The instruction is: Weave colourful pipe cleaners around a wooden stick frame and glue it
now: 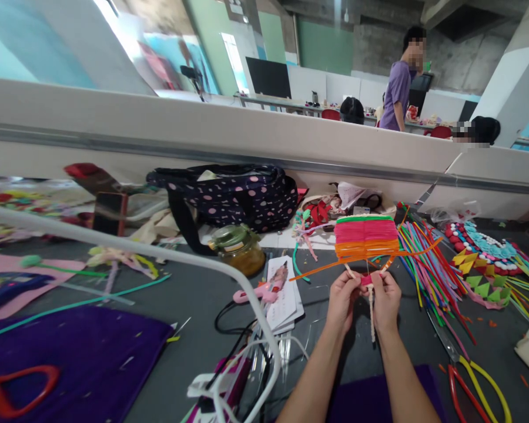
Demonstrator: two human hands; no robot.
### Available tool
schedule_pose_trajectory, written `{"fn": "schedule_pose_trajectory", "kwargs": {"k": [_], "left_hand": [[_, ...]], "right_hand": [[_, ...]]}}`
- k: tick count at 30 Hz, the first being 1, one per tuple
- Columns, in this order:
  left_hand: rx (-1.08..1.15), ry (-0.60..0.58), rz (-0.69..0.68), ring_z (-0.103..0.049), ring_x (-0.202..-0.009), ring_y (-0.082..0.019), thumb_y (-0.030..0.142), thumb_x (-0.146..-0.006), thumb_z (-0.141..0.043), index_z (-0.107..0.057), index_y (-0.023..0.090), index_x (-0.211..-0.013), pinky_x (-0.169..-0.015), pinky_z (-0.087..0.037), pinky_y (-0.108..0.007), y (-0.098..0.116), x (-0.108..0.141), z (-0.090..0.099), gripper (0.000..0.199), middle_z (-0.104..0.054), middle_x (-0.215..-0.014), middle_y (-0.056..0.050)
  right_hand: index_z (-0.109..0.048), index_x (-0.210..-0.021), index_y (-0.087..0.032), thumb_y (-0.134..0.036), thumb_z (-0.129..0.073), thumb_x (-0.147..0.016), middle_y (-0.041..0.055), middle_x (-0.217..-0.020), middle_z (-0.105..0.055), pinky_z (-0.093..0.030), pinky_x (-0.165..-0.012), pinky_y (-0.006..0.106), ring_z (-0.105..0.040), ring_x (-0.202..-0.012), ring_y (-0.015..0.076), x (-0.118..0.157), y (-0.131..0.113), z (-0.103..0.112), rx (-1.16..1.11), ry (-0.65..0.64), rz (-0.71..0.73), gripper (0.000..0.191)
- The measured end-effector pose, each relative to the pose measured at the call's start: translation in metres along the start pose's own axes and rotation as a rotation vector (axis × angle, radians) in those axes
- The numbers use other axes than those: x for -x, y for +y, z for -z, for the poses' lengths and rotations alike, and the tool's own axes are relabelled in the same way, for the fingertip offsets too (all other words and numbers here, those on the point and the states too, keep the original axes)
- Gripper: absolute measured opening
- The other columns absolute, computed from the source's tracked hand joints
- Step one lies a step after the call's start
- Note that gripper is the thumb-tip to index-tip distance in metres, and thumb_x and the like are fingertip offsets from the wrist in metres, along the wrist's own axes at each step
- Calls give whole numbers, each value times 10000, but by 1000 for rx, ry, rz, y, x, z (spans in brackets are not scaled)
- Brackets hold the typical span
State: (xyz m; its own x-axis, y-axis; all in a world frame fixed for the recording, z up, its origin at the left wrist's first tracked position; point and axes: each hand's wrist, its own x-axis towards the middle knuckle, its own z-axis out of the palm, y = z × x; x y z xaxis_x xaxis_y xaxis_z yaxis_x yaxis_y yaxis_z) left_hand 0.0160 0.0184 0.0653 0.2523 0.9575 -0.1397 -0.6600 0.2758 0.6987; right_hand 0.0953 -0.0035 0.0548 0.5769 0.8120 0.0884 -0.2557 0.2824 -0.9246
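A small striped craft piece [365, 232], banded green, pink and orange, stands upright over the dark table. It looks wound from pipe cleaners or yarn; the exact material is hard to tell. My left hand [344, 298] pinches the left side of its narrow lower end, and my right hand [387, 298] pinches the right side. Between my fingertips is a dark pink wrapped part [367, 281], with a pale stem [372, 314] hanging below. Loose orange strands [315, 268] stick out to both sides.
Pipe cleaners [429, 264] lie in a bundle at right, near red-and-yellow-handled scissors [461, 364]. A pink glue gun [262, 291] rests on papers [286, 311], beside a glass jar [238, 249]. A white curved tube [194, 258] crosses the left foreground. Behind stand a patterned bag [238, 197] and a partition [203, 132].
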Motion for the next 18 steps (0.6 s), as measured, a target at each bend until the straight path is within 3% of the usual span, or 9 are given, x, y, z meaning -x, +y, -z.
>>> {"fn": "schedule_pose_trajectory", "kwargs": {"k": [5,18], "left_hand": [[-15,-22,75,-516,-449,-85,246,-620,-761,-624,131,-764,-418,-433,-187,-2,0,1,230,-604,-576,11],[-155,52,-32,-530,-435,-84,291,-572,-807,-657,117,-680,-440,-446,-198,-5,-4,6,254,-629,-542,-2]], "right_hand": [[-566,-741,-170,-427,-632,-772,-68,-503,-514,-385,-371,164,-437,-379,61,4,1,-2,55,-31,-41,266],[-559,-712,-167,-415,-654,-753,-74,-510,-487,-419,-388,162,-440,-401,58,2,3,-4,36,-35,-86,268]]}}
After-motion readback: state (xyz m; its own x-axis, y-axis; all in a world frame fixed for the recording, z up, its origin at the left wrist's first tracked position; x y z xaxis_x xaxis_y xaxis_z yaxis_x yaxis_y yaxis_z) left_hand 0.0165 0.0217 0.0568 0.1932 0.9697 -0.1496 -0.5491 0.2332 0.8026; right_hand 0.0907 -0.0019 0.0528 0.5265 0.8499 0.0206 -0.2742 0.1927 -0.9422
